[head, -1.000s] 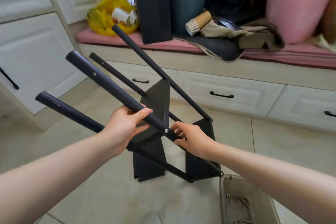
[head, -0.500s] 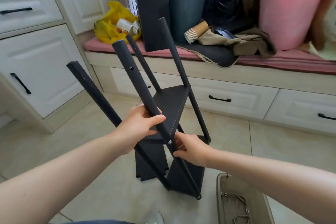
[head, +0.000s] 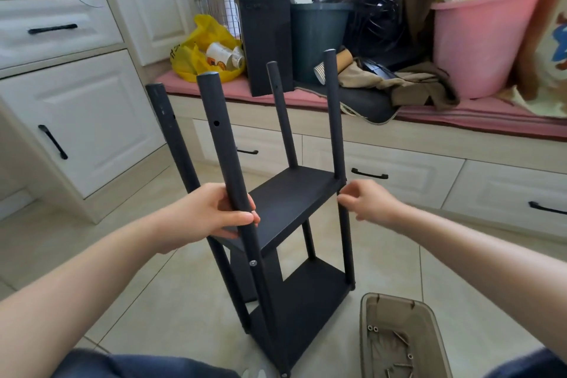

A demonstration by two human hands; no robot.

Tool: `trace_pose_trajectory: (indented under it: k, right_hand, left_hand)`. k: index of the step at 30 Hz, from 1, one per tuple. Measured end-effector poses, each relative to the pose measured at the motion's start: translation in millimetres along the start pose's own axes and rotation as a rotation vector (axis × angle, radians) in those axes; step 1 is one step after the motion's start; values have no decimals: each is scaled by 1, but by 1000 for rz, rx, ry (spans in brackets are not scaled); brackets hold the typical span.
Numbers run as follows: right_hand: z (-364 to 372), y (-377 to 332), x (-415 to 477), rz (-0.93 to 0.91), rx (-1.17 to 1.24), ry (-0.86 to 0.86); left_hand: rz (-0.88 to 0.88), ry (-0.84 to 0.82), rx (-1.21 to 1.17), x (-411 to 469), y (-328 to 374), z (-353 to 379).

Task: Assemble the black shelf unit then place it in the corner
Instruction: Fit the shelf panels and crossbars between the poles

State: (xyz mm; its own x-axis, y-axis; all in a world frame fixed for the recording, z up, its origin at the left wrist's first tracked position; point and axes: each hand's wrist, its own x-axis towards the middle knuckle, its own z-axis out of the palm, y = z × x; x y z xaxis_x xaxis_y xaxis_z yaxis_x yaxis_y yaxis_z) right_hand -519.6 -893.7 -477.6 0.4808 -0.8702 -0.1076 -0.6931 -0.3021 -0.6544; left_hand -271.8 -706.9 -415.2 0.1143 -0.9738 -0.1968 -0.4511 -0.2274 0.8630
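Note:
The black shelf unit point(head: 288, 202) stands upright on the tiled floor, with two boards fitted between its black poles. The poles rise bare above the upper board. My left hand point(head: 211, 212) grips the near left pole point(head: 224, 147) just above the upper board. Beside the right front pole point(head: 336, 120) hovers my right hand point(head: 365, 199), fingers loosely curled near the board's corner and holding nothing. A spare black board point(head: 265, 27) leans upright on the pink bench cushion behind.
A brown plastic tray point(head: 368, 310) with several screws sits on the floor at my right. White drawers and cabinets point(head: 76, 120) line the left and back. The bench point(head: 460, 120) holds a pink tub point(head: 481, 37), a dark bin, a yellow bag and clutter.
The shelf unit has been swung from a leftward tilt to upright on the floor. My right hand has let go of the near pole and moved to the right pole.

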Motion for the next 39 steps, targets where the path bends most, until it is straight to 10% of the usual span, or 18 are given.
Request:
trace_pose_trajectory:
  k: [39]
  right_hand:
    - [-34, 4, 9, 186, 348, 173]
  left_hand:
    - [237, 366, 260, 21, -5, -18]
